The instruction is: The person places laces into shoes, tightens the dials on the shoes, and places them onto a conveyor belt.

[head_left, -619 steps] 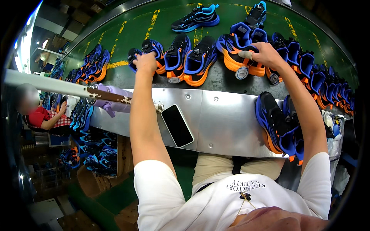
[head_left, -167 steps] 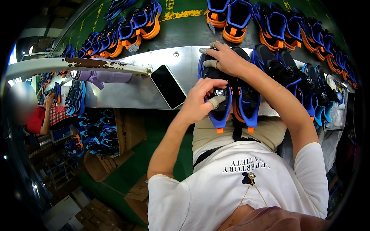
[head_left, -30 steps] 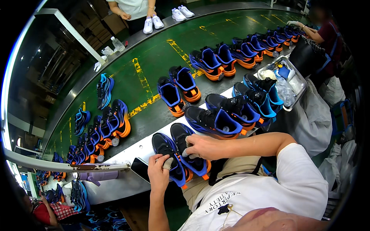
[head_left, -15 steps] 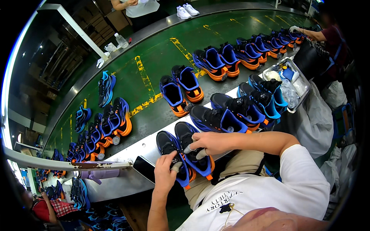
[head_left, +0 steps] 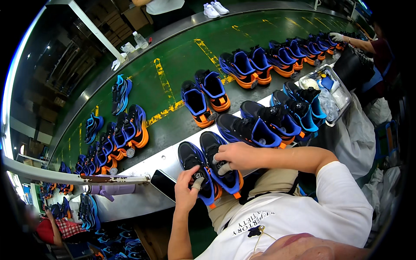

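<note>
In front of me, a pair of black and blue sneakers with orange heel tabs stands side by side, toes pointing away. My left hand (head_left: 187, 187) is closed at the tongue of the left sneaker (head_left: 189, 154), thumb and fingers round a round lacing dial. On the right sneaker (head_left: 210, 143), my right hand (head_left: 236, 157) pinches at the tongue with bent fingers. Pale covers sit on some fingertips of both hands. The right sneaker's dial is mostly hidden by my fingers.
Right of the pair stand more sneakers (head_left: 249, 130) on the metal ledge, then a metal tray (head_left: 342, 102) with bags. A phone (head_left: 163, 184) and a purple bottle (head_left: 117, 189) lie left, by a white bar (head_left: 65, 180). Beyond, a green conveyor (head_left: 173, 60) carries sneaker rows. Co-workers stand around.
The whole view has shifted slightly. Both hands stay on the same pair; my right fingers have curled in more at the tongue. The far co-worker's hands have mostly left the top edge.
</note>
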`<action>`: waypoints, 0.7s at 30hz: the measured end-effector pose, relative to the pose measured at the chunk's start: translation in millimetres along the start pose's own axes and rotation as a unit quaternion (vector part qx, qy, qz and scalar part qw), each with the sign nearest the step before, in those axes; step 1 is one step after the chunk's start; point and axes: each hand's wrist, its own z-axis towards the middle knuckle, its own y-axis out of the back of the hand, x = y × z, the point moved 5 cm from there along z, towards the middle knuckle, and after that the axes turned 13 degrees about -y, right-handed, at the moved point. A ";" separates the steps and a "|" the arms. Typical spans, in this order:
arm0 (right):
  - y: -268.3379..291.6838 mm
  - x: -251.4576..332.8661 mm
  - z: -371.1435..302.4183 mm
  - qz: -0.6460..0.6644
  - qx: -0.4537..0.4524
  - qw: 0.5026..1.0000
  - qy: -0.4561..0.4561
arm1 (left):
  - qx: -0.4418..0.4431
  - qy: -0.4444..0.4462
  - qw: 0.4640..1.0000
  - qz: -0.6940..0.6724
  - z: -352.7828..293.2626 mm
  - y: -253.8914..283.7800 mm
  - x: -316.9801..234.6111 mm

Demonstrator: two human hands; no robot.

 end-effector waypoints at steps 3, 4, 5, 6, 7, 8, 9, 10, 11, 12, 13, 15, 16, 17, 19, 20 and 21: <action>-0.9 -5.5 -0.4 0.011 0.048 0.999 0.004 | -0.075 0.050 0.996 -0.003 3.1 0.1 -13.5; -5.1 -8.0 -0.3 0.009 0.046 0.999 -0.006 | -0.075 0.050 0.996 -0.003 2.0 -1.2 -8.6; -9.8 -7.9 -0.8 0.032 0.031 0.998 -0.041 | -0.038 0.009 0.999 0.026 2.3 -6.2 -2.5; -9.8 -7.3 -0.5 0.032 0.032 0.998 -0.040 | -0.001 -0.033 0.998 0.055 2.8 -9.1 1.6; -7.8 -6.9 0.1 0.020 0.018 0.999 -0.039 | 0.007 -0.092 0.995 0.049 5.8 -6.4 1.7; -5.3 -6.5 0.9 0.008 0.004 0.999 -0.037 | 0.006 -0.090 0.995 0.050 3.5 -5.8 -0.2; 0.1 -5.9 -0.5 0.023 0.022 0.999 -0.016 | -0.008 -0.040 0.999 0.032 5.9 -4.2 -3.7; -1.5 -10.8 -1.4 0.023 0.021 0.999 -0.017 | -0.020 0.013 1.000 0.016 5.7 -4.4 -7.2; -4.4 -15.6 -1.3 0.032 0.016 0.999 0.003 | -0.057 0.022 0.998 0.022 6.9 -4.7 -12.5; -7.3 -13.2 -0.2 0.043 0.016 0.999 0.027 | -0.059 0.027 0.998 0.025 4.9 -6.9 -10.3; -10.4 -11.3 0.5 0.025 0.006 1.000 0.004 | -0.063 0.024 0.997 0.031 3.3 -9.5 -6.2; -7.8 -3.4 1.9 0.014 0.003 1.000 -0.027 | -0.045 -0.006 0.999 0.014 3.6 -9.0 -1.4; -5.9 -3.4 2.6 -0.001 -0.004 0.998 -0.061 | -0.023 -0.001 1.000 -0.012 5.5 -6.0 0.5; -3.6 -4.4 2.1 0.014 0.013 0.999 -0.045 | -0.045 0.015 0.998 -0.043 2.9 -6.2 3.0; 1.1 -8.9 0.0 0.054 0.051 0.997 -0.010 | -0.076 0.026 0.996 -0.036 -0.6 -7.0 0.4; -1.7 -9.7 0.1 0.055 0.060 0.997 0.003 | -0.084 0.021 0.996 0.001 1.0 -6.0 -4.0; -2.2 -9.7 2.0 0.026 0.029 0.999 -0.008 | -0.052 0.033 0.998 0.029 2.4 -9.2 -0.8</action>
